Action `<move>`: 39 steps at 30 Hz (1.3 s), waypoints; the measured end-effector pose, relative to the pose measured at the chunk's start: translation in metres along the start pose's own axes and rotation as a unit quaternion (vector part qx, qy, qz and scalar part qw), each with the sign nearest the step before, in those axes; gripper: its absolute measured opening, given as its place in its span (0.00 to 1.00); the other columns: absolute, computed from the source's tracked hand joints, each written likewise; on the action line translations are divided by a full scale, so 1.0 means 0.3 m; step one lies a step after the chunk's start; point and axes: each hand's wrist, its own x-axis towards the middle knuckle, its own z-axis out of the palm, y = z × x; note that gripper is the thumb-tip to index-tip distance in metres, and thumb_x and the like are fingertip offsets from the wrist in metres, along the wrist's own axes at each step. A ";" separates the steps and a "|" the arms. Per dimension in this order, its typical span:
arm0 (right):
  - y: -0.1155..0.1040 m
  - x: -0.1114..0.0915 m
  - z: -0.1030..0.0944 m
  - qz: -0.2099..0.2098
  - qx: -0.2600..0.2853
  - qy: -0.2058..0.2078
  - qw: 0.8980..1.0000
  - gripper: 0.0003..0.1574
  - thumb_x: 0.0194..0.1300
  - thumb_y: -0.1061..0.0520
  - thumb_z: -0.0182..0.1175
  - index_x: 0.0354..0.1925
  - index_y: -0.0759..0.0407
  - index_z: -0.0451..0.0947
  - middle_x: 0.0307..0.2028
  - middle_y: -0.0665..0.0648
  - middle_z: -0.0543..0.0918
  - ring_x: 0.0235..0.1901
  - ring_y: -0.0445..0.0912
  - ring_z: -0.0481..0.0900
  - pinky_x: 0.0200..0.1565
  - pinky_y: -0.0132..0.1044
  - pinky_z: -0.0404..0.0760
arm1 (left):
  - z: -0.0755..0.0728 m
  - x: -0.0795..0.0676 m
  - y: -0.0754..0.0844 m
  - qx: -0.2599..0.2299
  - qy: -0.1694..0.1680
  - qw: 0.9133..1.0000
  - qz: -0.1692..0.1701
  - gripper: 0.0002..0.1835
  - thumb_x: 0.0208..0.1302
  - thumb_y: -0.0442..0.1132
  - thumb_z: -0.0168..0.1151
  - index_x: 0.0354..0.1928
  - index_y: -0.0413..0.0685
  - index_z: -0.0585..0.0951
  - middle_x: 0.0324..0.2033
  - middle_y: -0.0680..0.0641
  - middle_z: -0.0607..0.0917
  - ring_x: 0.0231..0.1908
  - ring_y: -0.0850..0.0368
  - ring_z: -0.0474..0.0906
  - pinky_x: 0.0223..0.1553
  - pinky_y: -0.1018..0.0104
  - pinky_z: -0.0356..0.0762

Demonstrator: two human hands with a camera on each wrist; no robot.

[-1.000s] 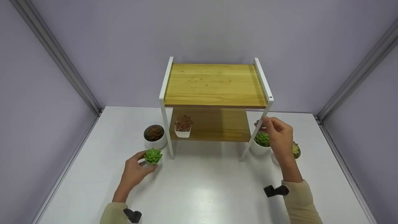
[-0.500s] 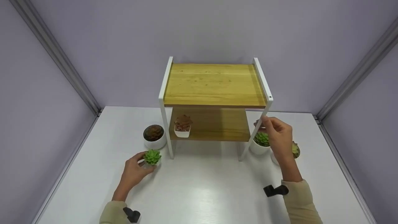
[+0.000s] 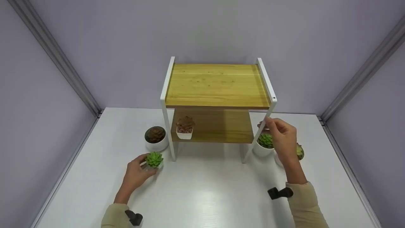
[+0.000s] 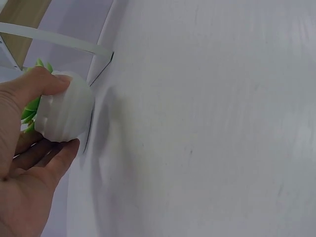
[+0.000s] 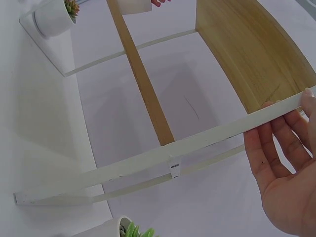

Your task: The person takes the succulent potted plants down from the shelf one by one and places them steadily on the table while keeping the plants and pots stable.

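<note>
My left hand [image 3: 136, 174] holds a small bright green succulent [image 3: 154, 159] by its white ribbed pot [image 4: 66, 108], with the thumb on one side and fingers on the other. Whether the pot's base touches the table, I cannot tell. My right hand [image 3: 284, 139] pinches the front right leg [image 5: 217, 136] of a two-tier shelf [image 3: 218, 85], just under the top board. This shelf has white side frames and wooden boards. At the left of its lower board stands a reddish-brown succulent [image 3: 185, 126] in a white square pot.
A dark brown succulent [image 3: 156, 136] in a round white pot stands left of the shelf. To the right are a green potted succulent [image 3: 265, 141] and a yellow-green one [image 3: 299, 152], partly hidden by my right hand and wrist. Everything stands on a white table [image 3: 202, 193] before pale walls.
The green succulent in my left hand has shifted slightly toward me relative to the shelf. My right hand keeps its grip on the shelf leg.
</note>
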 end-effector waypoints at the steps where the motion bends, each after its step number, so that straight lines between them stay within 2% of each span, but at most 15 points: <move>1: 0.000 0.000 0.001 -0.001 -0.002 0.000 1.000 0.20 0.79 0.53 0.60 0.43 0.71 0.87 0.34 0.49 0.92 0.39 0.43 0.91 0.46 0.37 0.91 | -0.001 -0.001 0.001 0.003 0.000 1.000 -0.003 0.39 0.61 0.38 0.76 0.72 0.34 0.72 0.68 0.32 0.78 0.71 0.35 0.73 0.71 0.47 0.77; 8: 0.003 0.000 0.001 0.000 -0.010 0.002 1.000 0.20 0.79 0.52 0.60 0.44 0.70 0.87 0.34 0.47 0.92 0.39 0.43 0.91 0.45 0.37 0.91 | 0.004 0.000 -0.004 0.010 -0.003 1.000 -0.017 0.39 0.61 0.39 0.76 0.72 0.34 0.72 0.68 0.32 0.78 0.71 0.35 0.74 0.71 0.47 0.77; 22: -0.001 -0.002 0.000 0.007 -0.014 0.002 1.000 0.23 0.79 0.49 0.60 0.46 0.71 0.87 0.35 0.48 0.92 0.40 0.43 0.91 0.46 0.35 0.91 | 0.010 0.002 -0.017 0.016 -0.004 1.000 -0.017 0.38 0.62 0.38 0.75 0.72 0.34 0.72 0.68 0.32 0.78 0.71 0.35 0.74 0.72 0.46 0.76; 27: 0.000 -0.001 0.002 0.000 0.005 -0.002 1.000 0.22 0.79 0.53 0.60 0.46 0.75 0.85 0.34 0.48 0.92 0.39 0.43 0.91 0.46 0.36 0.91 | 0.013 0.002 -0.022 0.006 -0.002 1.000 -0.013 0.38 0.63 0.40 0.75 0.72 0.34 0.72 0.68 0.32 0.78 0.71 0.35 0.74 0.71 0.45 0.77; 39: 0.004 -0.001 0.004 -0.006 0.017 0.001 1.000 0.19 0.79 0.55 0.60 0.43 0.72 0.87 0.34 0.49 0.92 0.39 0.43 0.90 0.44 0.36 0.91 | 0.021 -0.004 -0.034 -0.007 0.003 1.000 -0.026 0.38 0.63 0.42 0.75 0.72 0.38 0.73 0.69 0.33 0.78 0.72 0.35 0.73 0.72 0.44 0.76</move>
